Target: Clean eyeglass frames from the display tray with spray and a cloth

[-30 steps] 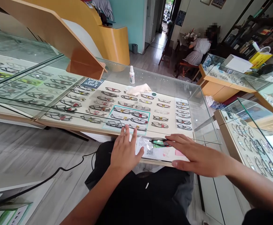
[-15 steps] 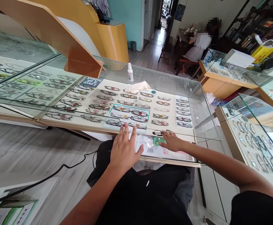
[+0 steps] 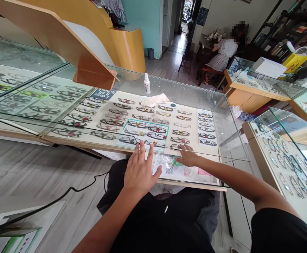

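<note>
Reaching to the near side of the case point(image 3: 194, 130)

Over the case's left part, a brown stand point(image 3: 95, 78). At the case's near edge, left hand point(image 3: 139, 172), palm down, fingers wide apart. Farther right along that edge, right hand point(image 3: 189, 155), fingers outstretched; cannot tell whether gripping. Toward the case's far side, a cloth point(image 3: 154, 100), then a bottle point(image 3: 147, 85). Near the case's front, at the right fingertips, dark glasses point(image 3: 174, 147), partly hidden. At the case's near edge, a green card point(image 3: 176, 163).
</note>
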Motion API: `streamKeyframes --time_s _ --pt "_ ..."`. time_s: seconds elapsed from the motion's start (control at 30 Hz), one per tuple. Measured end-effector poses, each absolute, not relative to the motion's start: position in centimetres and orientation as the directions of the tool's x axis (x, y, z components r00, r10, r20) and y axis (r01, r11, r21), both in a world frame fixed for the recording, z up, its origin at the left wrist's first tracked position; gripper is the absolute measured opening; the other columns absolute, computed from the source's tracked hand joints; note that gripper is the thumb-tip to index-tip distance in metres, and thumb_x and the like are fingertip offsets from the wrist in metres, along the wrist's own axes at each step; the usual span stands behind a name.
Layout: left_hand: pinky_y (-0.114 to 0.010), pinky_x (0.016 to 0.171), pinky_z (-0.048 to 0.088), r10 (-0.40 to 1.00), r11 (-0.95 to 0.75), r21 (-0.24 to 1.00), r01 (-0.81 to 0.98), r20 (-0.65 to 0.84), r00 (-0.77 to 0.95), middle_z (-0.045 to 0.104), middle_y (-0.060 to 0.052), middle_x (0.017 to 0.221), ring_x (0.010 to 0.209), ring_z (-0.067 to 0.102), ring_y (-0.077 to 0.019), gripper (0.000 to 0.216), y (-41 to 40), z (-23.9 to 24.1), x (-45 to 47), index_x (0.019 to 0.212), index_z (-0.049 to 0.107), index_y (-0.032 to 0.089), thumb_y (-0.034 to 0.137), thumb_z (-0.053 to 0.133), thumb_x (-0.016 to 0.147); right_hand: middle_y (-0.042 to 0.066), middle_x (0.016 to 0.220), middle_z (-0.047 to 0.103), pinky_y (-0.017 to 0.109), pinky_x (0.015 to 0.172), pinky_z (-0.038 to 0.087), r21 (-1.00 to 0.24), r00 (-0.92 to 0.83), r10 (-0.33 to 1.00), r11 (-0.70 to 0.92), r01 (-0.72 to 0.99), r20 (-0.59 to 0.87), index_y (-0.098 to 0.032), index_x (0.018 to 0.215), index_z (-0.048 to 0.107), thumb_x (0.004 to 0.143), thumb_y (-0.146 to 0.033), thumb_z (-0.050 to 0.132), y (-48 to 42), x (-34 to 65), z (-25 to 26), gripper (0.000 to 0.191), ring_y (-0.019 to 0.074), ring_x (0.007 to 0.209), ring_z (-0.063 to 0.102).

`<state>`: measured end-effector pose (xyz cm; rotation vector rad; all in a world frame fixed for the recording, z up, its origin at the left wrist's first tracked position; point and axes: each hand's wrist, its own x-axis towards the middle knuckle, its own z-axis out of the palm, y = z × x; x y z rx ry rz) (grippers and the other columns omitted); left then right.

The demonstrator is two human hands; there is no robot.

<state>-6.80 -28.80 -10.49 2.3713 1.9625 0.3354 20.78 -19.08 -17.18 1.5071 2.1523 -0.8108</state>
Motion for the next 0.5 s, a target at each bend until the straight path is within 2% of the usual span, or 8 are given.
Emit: streamKeyframes --time_s 0.5 --pt "-0.061 0.126 0.042 0.971 -0.207 0.175 0.962 0.156 0.181 0.020 -0.027 0.182 0.167 0.027 -0.0489 0.080 -28.91 -10.55 -6.82 0.170 0.041 0.009 0.049 0.055 0.102 0.018 0.187 0.008 0.055 0.138 0.012 -0.214 -0.325 0.717 0.245 0.946 -0.617 -0.009 0.173 0.034 0.107 -0.075 0.030 -19.11 20.67 -17.19 0.093 0.0416 0.173 0.009"
